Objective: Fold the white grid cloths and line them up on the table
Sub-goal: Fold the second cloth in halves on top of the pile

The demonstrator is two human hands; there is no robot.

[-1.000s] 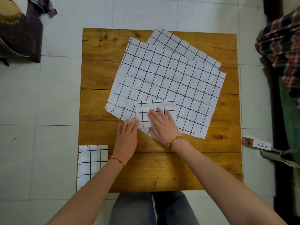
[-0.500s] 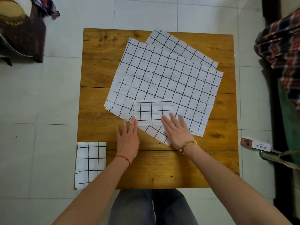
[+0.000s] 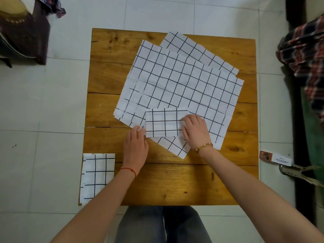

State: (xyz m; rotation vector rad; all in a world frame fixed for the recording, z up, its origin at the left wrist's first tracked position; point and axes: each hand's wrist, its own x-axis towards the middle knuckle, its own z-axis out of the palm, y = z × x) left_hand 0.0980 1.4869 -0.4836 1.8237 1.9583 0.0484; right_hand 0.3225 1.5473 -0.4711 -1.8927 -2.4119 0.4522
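Both hands grip the small folded grid cloth at frame centre.

Nearest, a finished folded cloth [image 3: 97, 178] lies at the worktop's [image 3: 175, 183] lower-left corner. The left hand [image 3: 135, 148] pinches the small folded cloth's [image 3: 164, 122] left edge; the right hand [image 3: 195, 131] curls over its right end. Beyond lie spread cloths [image 3: 180, 81]. Lifting may drag the sheet beneath or loosen the fold.
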